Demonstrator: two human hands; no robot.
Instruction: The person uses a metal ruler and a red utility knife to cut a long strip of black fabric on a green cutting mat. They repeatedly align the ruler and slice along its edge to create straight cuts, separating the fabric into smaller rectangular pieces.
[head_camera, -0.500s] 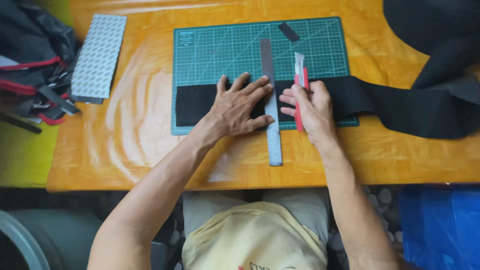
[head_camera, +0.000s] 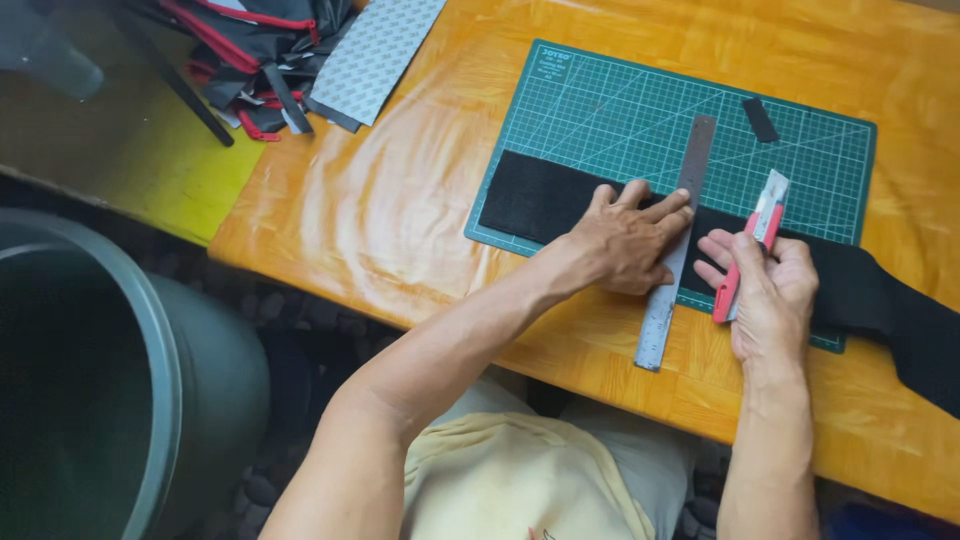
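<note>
- Head view: a long black fabric strip (head_camera: 540, 200) lies flat across the lower part of a green gridded cutting mat (head_camera: 620, 110) on an orange wooden table (head_camera: 400, 200); it looks matte and dark, with straight edges.
- A grey metal ruler (head_camera: 690, 160) lies across the strip, and a red-handled utility knife (head_camera: 750, 245) sits just right of it.
- The left hand (head_camera: 625, 240) is spread flat, fingers wide, pressing on strip and ruler together.
- The right hand (head_camera: 770, 295) is curled around the knife's handle, with the blade end sticking out above the fingers.
- Hidden: the middle of the strip is covered by both hands; its right end runs off the picture edge. The knife's blade tip is too small to make out.
- Direction: the strip's long axis runs left to right, sloping down to the right past the mat's edge. The ruler runs near to far, leaning slightly right at the far end; the knife lies almost parallel to it, blade end away from the person.
- A small black scrap (head_camera: 760, 120) rests at the mat's far right corner.
</note>
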